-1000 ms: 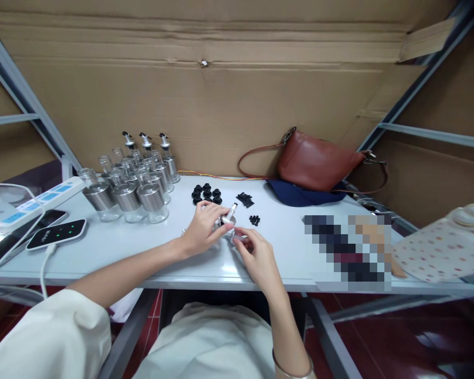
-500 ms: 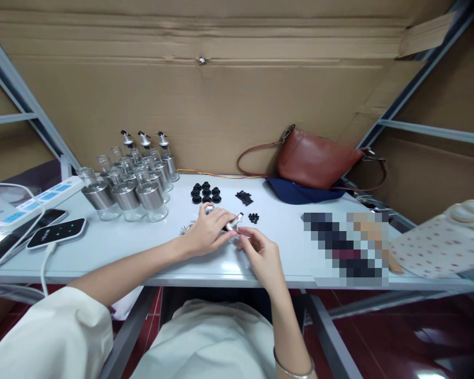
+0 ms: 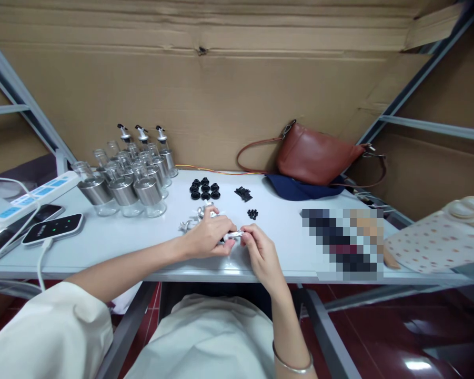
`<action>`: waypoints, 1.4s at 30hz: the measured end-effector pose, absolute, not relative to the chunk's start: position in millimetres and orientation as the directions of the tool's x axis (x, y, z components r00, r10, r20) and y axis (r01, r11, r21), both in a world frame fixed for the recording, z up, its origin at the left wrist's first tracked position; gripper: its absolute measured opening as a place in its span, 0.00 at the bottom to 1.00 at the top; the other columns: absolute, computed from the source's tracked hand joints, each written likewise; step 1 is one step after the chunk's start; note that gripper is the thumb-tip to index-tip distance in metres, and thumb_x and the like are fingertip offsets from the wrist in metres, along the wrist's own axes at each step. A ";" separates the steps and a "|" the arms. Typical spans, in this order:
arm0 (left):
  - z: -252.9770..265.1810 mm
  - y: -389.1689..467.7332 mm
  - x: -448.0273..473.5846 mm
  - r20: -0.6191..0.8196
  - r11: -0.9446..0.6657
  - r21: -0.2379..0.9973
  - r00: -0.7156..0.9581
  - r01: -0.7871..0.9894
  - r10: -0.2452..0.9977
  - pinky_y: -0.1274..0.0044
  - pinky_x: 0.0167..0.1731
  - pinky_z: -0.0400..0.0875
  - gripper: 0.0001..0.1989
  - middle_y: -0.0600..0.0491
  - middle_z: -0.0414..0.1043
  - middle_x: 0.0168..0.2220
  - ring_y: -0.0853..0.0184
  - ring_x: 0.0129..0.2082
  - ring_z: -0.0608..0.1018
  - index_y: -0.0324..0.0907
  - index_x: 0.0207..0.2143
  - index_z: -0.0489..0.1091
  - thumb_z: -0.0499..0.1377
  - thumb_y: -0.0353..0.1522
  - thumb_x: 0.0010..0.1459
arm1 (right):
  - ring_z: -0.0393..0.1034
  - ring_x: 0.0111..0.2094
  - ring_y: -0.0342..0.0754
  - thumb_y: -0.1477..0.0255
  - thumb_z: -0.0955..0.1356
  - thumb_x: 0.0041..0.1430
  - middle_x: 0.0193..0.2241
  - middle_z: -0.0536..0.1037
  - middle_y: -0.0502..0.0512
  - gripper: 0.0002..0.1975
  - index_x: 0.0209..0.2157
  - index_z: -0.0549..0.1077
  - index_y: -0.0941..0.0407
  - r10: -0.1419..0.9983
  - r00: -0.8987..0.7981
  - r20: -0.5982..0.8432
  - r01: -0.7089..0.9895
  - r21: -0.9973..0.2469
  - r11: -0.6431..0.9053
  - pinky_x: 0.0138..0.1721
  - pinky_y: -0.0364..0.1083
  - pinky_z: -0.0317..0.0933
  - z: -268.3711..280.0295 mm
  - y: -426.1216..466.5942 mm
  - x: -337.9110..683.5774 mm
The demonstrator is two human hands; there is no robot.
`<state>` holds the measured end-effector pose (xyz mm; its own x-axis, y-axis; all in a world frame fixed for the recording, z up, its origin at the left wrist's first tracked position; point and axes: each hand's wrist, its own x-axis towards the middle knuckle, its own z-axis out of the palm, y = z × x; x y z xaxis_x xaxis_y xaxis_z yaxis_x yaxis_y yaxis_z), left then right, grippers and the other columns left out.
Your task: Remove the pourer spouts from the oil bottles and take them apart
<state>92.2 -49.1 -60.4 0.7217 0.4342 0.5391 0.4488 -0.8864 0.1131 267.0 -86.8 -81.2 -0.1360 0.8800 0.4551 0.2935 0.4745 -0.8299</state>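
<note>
Between my hands, just above the table, is a silver bottle pour spout. My left hand grips its left end, which looks dark. The fingertips of my right hand pinch the right end, so part of the spout is hidden. More silver spout pieces lie behind and beside my left hand, partly covered by it. Farther back sit several round black stoppers in a cluster. A pile of flat black pieces and a group of tiny black plugs lie to their right.
Several glass bottles with steel sleeves stand at the left; three at the back carry spouts. Left of them are a power strip, a phone and a white-edged device with cables. A brown bag rests on dark blue cloth at the back right.
The spout has turned to lie more level between my hands, and my right fingers have closed onto its end. More loose silver pieces show beside my left hand. The view has shifted slightly.
</note>
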 end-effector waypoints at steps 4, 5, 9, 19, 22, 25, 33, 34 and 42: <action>-61.0 -50.5 94.5 0.592 -0.911 0.046 0.724 0.410 0.355 0.70 0.45 0.51 0.09 0.54 0.73 0.28 0.69 0.28 0.71 0.40 0.34 0.62 0.47 0.36 0.62 | 0.60 0.25 0.43 0.65 0.56 0.66 0.23 0.64 0.48 0.15 0.26 0.64 0.55 0.857 -0.160 0.491 0.298 -0.803 0.516 0.29 0.42 0.54 -81.3 -90.2 267.5; -61.3 -50.6 95.1 0.595 -0.915 0.010 0.732 0.404 0.330 0.70 0.45 0.51 0.09 0.54 0.73 0.29 0.69 0.29 0.72 0.40 0.34 0.61 0.48 0.36 0.62 | 0.58 0.24 0.42 0.64 0.56 0.66 0.22 0.62 0.47 0.17 0.24 0.62 0.55 0.859 -0.152 0.488 0.290 -0.809 0.511 0.27 0.42 0.53 -82.1 -91.1 267.3; -62.1 -47.8 94.5 0.603 -0.890 -0.097 0.738 0.445 0.304 0.68 0.45 0.49 0.06 0.52 0.74 0.36 0.68 0.35 0.73 0.42 0.37 0.62 0.48 0.34 0.63 | 0.49 0.19 0.40 0.60 0.57 0.64 0.17 0.53 0.44 0.22 0.19 0.52 0.54 0.897 -0.031 0.440 0.242 -0.868 0.434 0.22 0.42 0.47 -86.3 -91.5 268.4; -62.0 -43.5 90.5 0.683 -0.873 0.027 0.629 0.487 0.373 0.68 0.46 0.51 0.03 0.52 0.74 0.37 0.68 0.37 0.75 0.42 0.39 0.59 0.50 0.30 0.63 | 0.70 0.31 0.49 0.66 0.63 0.57 0.30 0.77 0.56 0.10 0.33 0.72 0.56 0.911 0.155 0.383 0.521 -0.815 0.255 0.36 0.47 0.61 -84.6 -61.7 306.4; -62.4 -44.6 91.0 0.683 -0.880 0.021 0.636 0.474 0.359 0.68 0.47 0.51 0.03 0.52 0.74 0.38 0.68 0.37 0.75 0.42 0.39 0.59 0.50 0.30 0.62 | 0.69 0.29 0.50 0.69 0.59 0.61 0.27 0.75 0.54 0.09 0.37 0.67 0.56 0.928 0.104 0.359 0.651 -0.730 0.209 0.34 0.47 0.59 -87.3 -54.0 306.6; -62.4 -45.0 91.3 0.684 -0.882 0.019 0.637 0.472 0.356 0.67 0.47 0.51 0.03 0.51 0.74 0.38 0.69 0.36 0.75 0.42 0.39 0.59 0.50 0.29 0.62 | 0.68 0.30 0.52 0.72 0.56 0.63 0.29 0.74 0.57 0.09 0.39 0.64 0.56 0.924 0.060 0.376 0.757 -0.620 0.203 0.34 0.48 0.58 -92.3 -47.1 304.0; -58.6 -47.9 93.9 0.689 -0.880 0.017 0.632 0.475 0.354 0.69 0.45 0.52 0.03 0.54 0.74 0.35 0.69 0.36 0.74 0.42 0.36 0.60 0.48 0.27 0.62 | 0.66 0.37 0.55 0.78 0.59 0.57 0.32 0.72 0.61 0.09 0.35 0.70 0.57 0.895 -0.025 0.446 0.860 -0.447 0.247 0.41 0.52 0.60 -109.5 -33.0 309.1; -58.5 -48.0 94.3 0.687 -0.879 0.016 0.633 0.477 0.356 0.69 0.45 0.52 0.04 0.54 0.74 0.34 0.69 0.35 0.74 0.42 0.36 0.59 0.48 0.26 0.62 | 0.67 0.37 0.55 0.79 0.59 0.56 0.32 0.72 0.60 0.11 0.37 0.70 0.58 0.893 -0.018 0.450 0.849 -0.465 0.252 0.41 0.52 0.60 -110.5 -32.3 309.7; -61.2 -46.9 95.4 0.718 -0.894 0.047 0.608 0.445 0.340 0.71 0.45 0.55 0.03 0.55 0.72 0.32 0.69 0.33 0.73 0.43 0.38 0.56 0.48 0.27 0.63 | 0.65 0.39 0.57 0.76 0.60 0.57 0.35 0.72 0.63 0.10 0.38 0.72 0.59 0.869 -0.017 0.494 0.865 -0.429 0.260 0.43 0.54 0.61 -110.3 -35.5 309.3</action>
<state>95.4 -46.9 -61.2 0.6079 0.3397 0.7177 0.4448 -0.8944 0.0466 309.3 -35.5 -110.3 -0.0165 0.8694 0.4939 0.8651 0.2601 -0.4289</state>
